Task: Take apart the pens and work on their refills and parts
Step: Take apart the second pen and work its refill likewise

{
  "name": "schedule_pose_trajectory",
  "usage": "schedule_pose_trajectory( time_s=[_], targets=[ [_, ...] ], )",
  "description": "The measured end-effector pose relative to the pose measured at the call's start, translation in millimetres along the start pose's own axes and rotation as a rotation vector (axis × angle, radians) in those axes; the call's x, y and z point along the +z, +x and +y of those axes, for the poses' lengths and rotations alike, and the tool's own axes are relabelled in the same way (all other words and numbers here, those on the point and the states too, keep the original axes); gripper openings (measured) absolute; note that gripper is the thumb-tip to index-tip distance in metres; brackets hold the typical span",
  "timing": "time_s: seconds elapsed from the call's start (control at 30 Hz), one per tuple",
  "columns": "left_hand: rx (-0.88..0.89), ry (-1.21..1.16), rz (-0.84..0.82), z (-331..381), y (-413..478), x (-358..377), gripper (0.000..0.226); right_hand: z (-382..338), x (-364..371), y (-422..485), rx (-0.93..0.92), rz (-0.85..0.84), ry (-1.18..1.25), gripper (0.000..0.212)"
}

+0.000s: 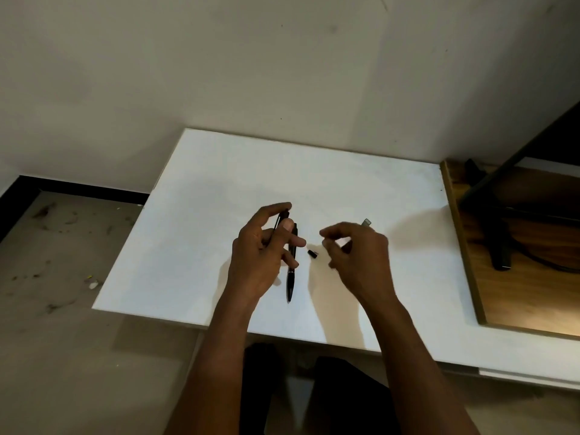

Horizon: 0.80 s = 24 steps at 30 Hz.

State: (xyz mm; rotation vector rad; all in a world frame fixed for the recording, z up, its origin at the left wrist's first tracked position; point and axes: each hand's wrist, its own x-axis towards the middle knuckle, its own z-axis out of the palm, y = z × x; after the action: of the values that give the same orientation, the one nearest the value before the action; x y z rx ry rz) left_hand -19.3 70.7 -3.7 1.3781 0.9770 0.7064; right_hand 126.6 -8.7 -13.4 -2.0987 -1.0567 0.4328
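Observation:
My left hand (266,252) holds a thin black pen (278,221) upright between thumb and fingers, above the white table (201,215). A second black pen (291,279) lies on the table just right of that hand, pointing toward me. A small black pen piece (313,254) lies loose between my hands. My right hand (357,255) hovers to the right with its fingers curled and thumb and fingertips close together. A grey pen part (366,221) pokes out above its knuckles, and the rest of that part is hidden by the hand.
A wooden board (533,302) with a black stand (499,246) and cable lies at the table's right end. The wall runs close behind the table. Dusty floor (56,277) lies off the left edge. My dark-clothed legs show under the near edge.

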Motion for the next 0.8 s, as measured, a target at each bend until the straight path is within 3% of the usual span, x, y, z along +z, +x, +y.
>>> schedule_pose_trajectory(
  time_s=[0.13, 0.4, 0.8],
  targets=[
    [0.013, -0.053, 0.006, 1, -1, -1, 0.026, 1, 12, -5, 0.040, -0.140, -0.159, 0.015],
    [-0.003, -0.034, -0.016, 1, -1, -1, 0.013, 1, 18, -3, 0.017, -0.135, -0.308, 0.024],
    [-0.031, -0.012, -0.024, -2, 1, 4, 0.022, 5, 23, -2, 0.035, -0.106, -0.383, 0.018]
  ],
)
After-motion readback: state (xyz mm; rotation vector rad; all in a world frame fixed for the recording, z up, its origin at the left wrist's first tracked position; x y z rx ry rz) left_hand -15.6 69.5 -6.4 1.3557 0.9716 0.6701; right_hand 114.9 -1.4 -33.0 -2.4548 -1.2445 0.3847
